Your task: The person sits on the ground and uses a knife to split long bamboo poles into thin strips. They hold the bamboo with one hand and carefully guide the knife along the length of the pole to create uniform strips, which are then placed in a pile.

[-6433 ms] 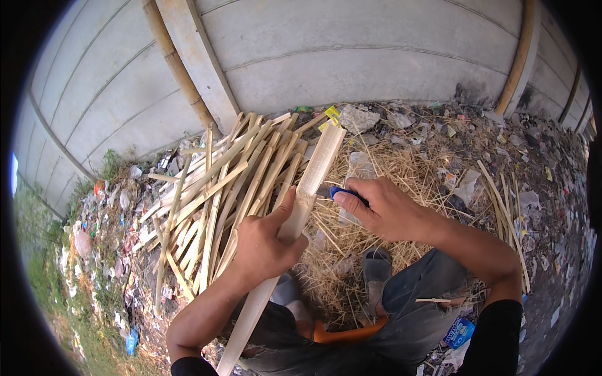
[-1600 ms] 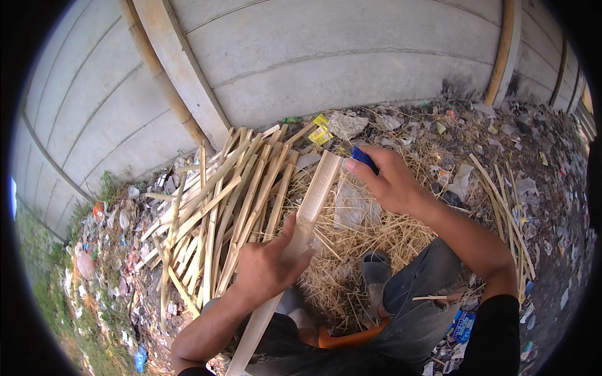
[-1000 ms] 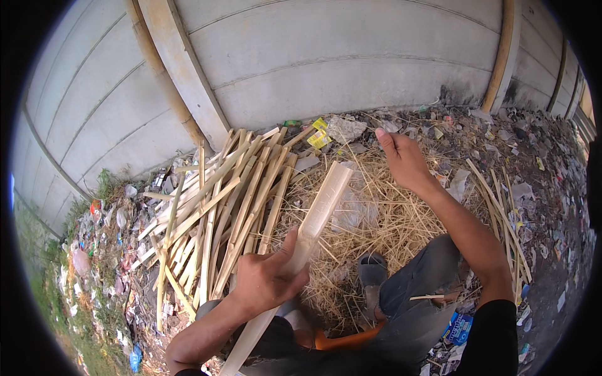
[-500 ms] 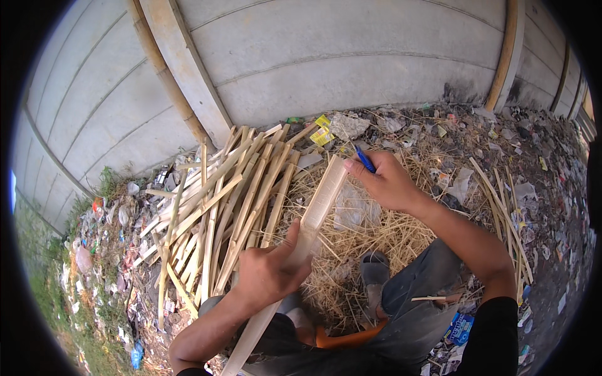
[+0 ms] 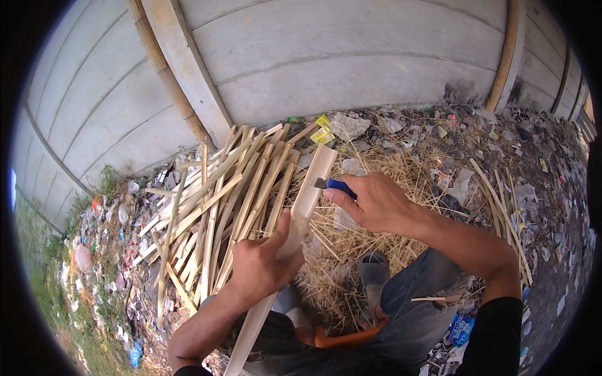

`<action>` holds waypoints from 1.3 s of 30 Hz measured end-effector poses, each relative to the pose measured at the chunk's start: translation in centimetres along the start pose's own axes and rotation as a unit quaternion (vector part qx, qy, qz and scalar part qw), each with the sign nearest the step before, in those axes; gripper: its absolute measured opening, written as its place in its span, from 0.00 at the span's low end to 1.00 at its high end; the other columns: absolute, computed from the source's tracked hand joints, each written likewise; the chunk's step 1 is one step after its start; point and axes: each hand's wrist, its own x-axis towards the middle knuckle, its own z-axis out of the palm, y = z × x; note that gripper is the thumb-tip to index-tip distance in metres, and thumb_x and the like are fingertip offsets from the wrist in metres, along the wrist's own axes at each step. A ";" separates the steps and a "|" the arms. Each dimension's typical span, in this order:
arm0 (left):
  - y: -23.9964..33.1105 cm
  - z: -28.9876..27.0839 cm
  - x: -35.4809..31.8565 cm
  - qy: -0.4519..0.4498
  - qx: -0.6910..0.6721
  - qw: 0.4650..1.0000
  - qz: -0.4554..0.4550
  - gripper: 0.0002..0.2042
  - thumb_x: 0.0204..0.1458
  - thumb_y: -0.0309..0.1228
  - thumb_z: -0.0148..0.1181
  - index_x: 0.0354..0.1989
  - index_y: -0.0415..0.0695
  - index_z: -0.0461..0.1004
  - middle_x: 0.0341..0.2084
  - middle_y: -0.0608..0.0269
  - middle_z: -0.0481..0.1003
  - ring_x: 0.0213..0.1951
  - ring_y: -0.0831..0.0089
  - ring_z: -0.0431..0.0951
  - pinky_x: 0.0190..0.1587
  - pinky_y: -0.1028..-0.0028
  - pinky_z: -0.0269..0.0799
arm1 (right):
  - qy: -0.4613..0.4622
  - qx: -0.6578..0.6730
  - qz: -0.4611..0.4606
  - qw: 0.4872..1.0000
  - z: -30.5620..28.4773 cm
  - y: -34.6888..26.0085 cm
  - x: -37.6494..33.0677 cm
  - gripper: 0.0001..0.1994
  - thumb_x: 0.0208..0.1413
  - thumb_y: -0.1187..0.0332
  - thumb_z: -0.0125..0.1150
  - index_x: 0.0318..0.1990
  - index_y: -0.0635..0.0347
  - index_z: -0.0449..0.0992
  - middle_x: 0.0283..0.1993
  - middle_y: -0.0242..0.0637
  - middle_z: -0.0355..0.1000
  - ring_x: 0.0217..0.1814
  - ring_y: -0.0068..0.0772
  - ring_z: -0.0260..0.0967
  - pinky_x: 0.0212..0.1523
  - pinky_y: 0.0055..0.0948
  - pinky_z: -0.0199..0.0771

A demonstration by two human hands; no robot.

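Observation:
A long pale bamboo strip [image 5: 308,195] slants from my lap up toward the wall, its hollow side showing. My left hand [image 5: 263,263] is closed round its middle, thumb lying along the edge. In my right hand [image 5: 376,202] is a blue-handled utility knife [image 5: 338,187], gripped with the short blade pointing left. The blade's tip lies at the strip's right edge, below its upper end. To the left of the strip is a heap of split bamboo strips [image 5: 213,207].
Straw-like shavings [image 5: 351,263] cover the ground around my sandalled feet. Several thin bamboo sticks [image 5: 505,213] lie at the right. Litter is scattered about, with a blue packet [image 5: 461,329] near my right knee. A grey panel wall [image 5: 351,69] stands behind.
My right hand has moved down and left, bringing the knife blade from beyond the strip's upper end to its right edge. The strip's upper end has shifted slightly left and up.

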 end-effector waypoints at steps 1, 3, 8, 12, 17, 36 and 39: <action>-0.2 0.0 -0.1 -0.002 0.000 1.000 -0.010 0.32 0.46 0.37 0.71 0.62 0.37 0.75 0.15 0.56 0.79 0.15 0.59 0.80 0.22 0.64 0.78 | 0.007 0.005 0.003 1.000 0.1 -0.3 0.0 0.27 0.69 0.44 0.51 0.33 0.61 0.80 0.21 0.48 0.74 0.25 0.58 0.75 0.29 0.52 0.73; -0.1 -0.2 0.0 -0.006 -0.009 1.000 -0.010 0.33 0.46 0.35 0.71 0.62 0.34 0.74 0.15 0.55 0.79 0.16 0.59 0.81 0.24 0.65 0.78 | -0.016 -0.035 -0.045 0.998 0.9 -0.7 -0.7 0.27 0.69 0.44 0.50 0.33 0.61 0.80 0.21 0.48 0.75 0.26 0.57 0.76 0.29 0.52 0.74; -0.1 -0.8 -0.1 -0.029 0.001 1.000 -0.008 0.33 0.45 0.31 0.72 0.61 0.28 0.72 0.17 0.53 0.79 0.19 0.60 0.83 0.27 0.67 0.78 | 0.007 -0.005 -0.001 1.000 -0.9 1.0 1.0 0.29 0.69 0.42 0.49 0.35 0.63 0.80 0.21 0.49 0.76 0.26 0.57 0.77 0.31 0.52 0.76; 0.0 -0.6 -0.1 -0.020 -0.021 1.000 -0.011 0.33 0.45 0.31 0.72 0.60 0.26 0.72 0.16 0.52 0.78 0.19 0.60 0.83 0.27 0.67 0.79 | -0.004 -0.031 -0.019 0.999 0.0 0.2 0.3 0.27 0.70 0.44 0.50 0.36 0.63 0.80 0.20 0.48 0.75 0.25 0.56 0.76 0.29 0.51 0.74; 0.3 -1.2 -0.8 -0.039 -0.055 0.998 -0.001 0.33 0.45 0.31 0.71 0.60 0.26 0.72 0.17 0.51 0.79 0.20 0.61 0.84 0.27 0.67 0.79 | 0.094 0.029 0.037 0.994 -1.5 2.9 2.2 0.25 0.69 0.48 0.53 0.35 0.65 0.79 0.19 0.49 0.73 0.24 0.58 0.75 0.28 0.50 0.72; -0.2 -0.5 -0.3 -0.001 -0.036 0.999 0.022 0.36 0.45 0.36 0.71 0.65 0.35 0.71 0.15 0.58 0.78 0.15 0.62 0.80 0.22 0.66 0.77 | 0.004 0.039 -0.051 0.998 0.0 0.4 -0.9 0.28 0.72 0.45 0.47 0.33 0.64 0.78 0.19 0.48 0.70 0.23 0.56 0.71 0.29 0.51 0.69; -0.2 -0.4 -0.4 -0.006 -0.006 1.000 0.029 0.36 0.45 0.36 0.71 0.66 0.37 0.71 0.15 0.59 0.79 0.15 0.62 0.80 0.21 0.66 0.77 | 0.032 0.026 -0.043 0.998 0.3 1.2 0.3 0.30 0.72 0.46 0.47 0.30 0.66 0.77 0.19 0.50 0.70 0.23 0.57 0.70 0.30 0.51 0.68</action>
